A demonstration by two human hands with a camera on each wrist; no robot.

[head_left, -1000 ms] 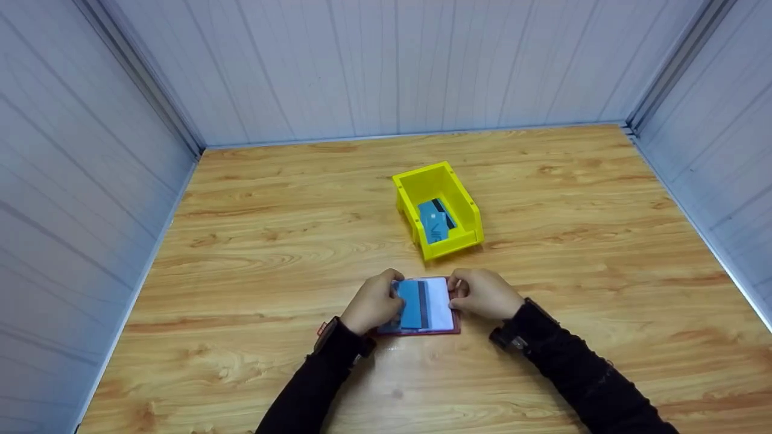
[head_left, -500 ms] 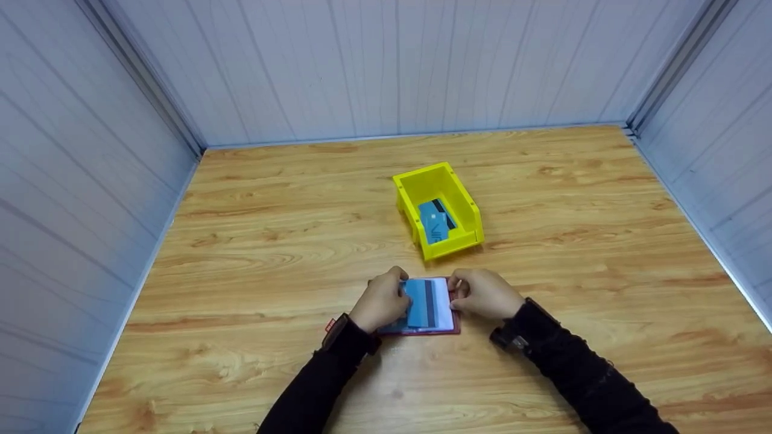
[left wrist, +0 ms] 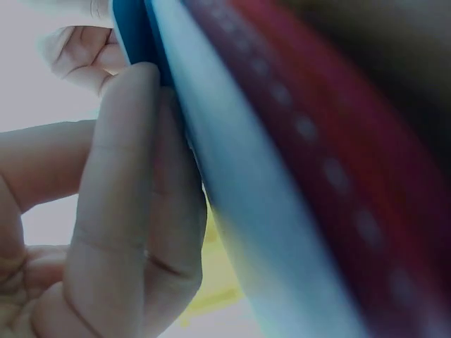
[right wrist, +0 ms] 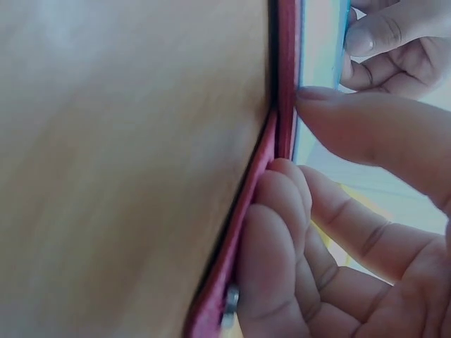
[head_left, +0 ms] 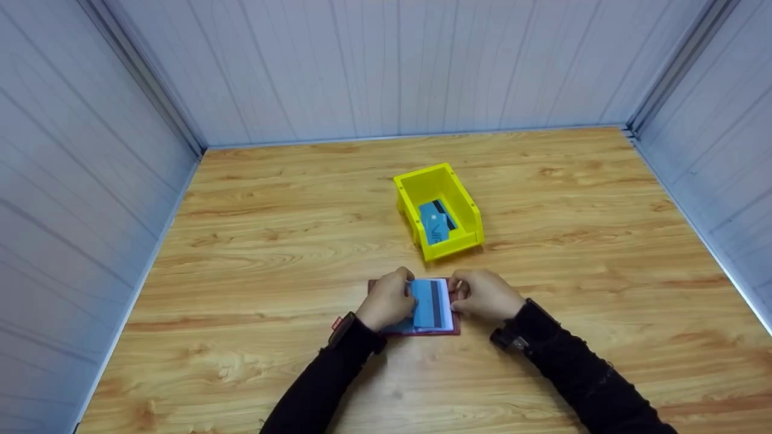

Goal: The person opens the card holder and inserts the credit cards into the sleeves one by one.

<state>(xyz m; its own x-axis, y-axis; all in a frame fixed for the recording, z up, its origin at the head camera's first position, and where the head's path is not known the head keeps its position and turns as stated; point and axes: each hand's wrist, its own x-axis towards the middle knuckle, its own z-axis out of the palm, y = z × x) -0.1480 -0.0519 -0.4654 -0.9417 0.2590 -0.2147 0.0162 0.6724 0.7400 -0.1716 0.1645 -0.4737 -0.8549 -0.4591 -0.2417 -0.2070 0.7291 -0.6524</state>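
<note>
A dark-red card holder (head_left: 456,325) lies spread on the table, a white page (head_left: 447,301) showing on its right side. My left hand (head_left: 386,301) comes over its left part and pinches a blue card (head_left: 426,304) with a dark stripe, which lies over the white page. In the left wrist view the fingers are close against the card (left wrist: 137,32) and the page edge. My right hand (head_left: 485,293) grips the holder's right edge, and the right wrist view has its thumb and fingertips at the red cover (right wrist: 285,84). The left part of the holder is partly hidden under my left hand.
Beyond the hands stands a yellow bin (head_left: 452,244), set at a slant. Inside it lie blue cards (head_left: 435,226), one lettered VIP. Pale panel walls (head_left: 362,72) close off the wooden table (head_left: 271,211) at the back and both sides.
My left hand has slid to the right with the blue card, whose striped edge now lies nearer the holder's right edge. My right hand has stayed in place.
</note>
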